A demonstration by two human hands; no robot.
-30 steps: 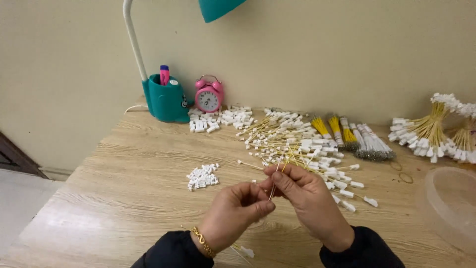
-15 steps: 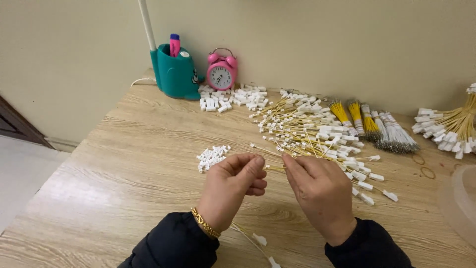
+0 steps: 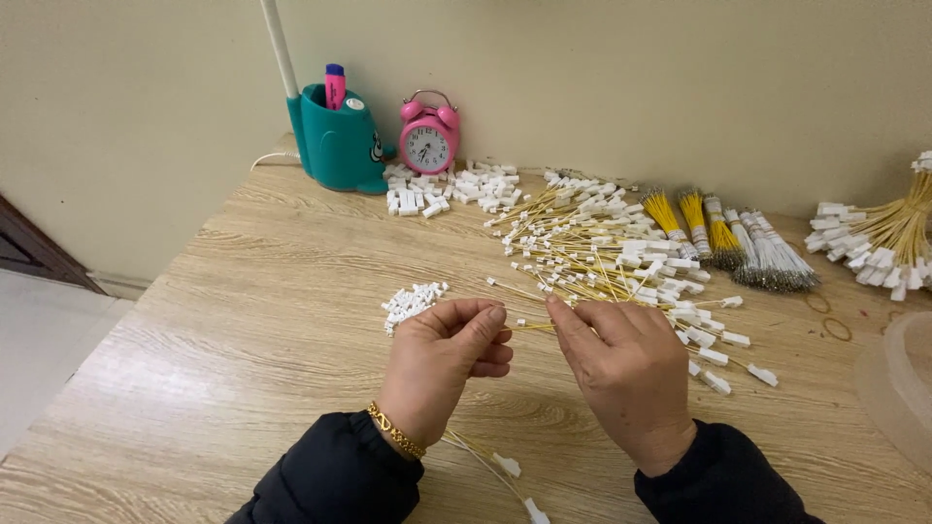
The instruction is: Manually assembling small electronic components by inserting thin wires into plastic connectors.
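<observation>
My left hand [image 3: 445, 357] and my right hand [image 3: 626, 369] meet over the wooden table [image 3: 243, 320], pinching a thin yellow wire [image 3: 532, 327] between their fingertips. A small pile of white connector housings [image 3: 412, 301] lies just left of my left hand. Behind my hands spreads a heap of yellow wires with white connectors [image 3: 612, 257]. Two finished wires with white ends [image 3: 505, 471] lie between my sleeves near the front edge. A gold bracelet sits on my left wrist.
A teal pen holder with a lamp stem [image 3: 335, 136] and a pink alarm clock [image 3: 429, 134] stand against the wall. More white housings [image 3: 451, 189] lie beside them. Bundles of yellow and white wires [image 3: 733, 233], a tied bunch [image 3: 879, 238] and a translucent bowl [image 3: 898, 383] sit at the right.
The view has tilted down and closer to the table. My hands have dropped lower and stay together on the yellow wire.
</observation>
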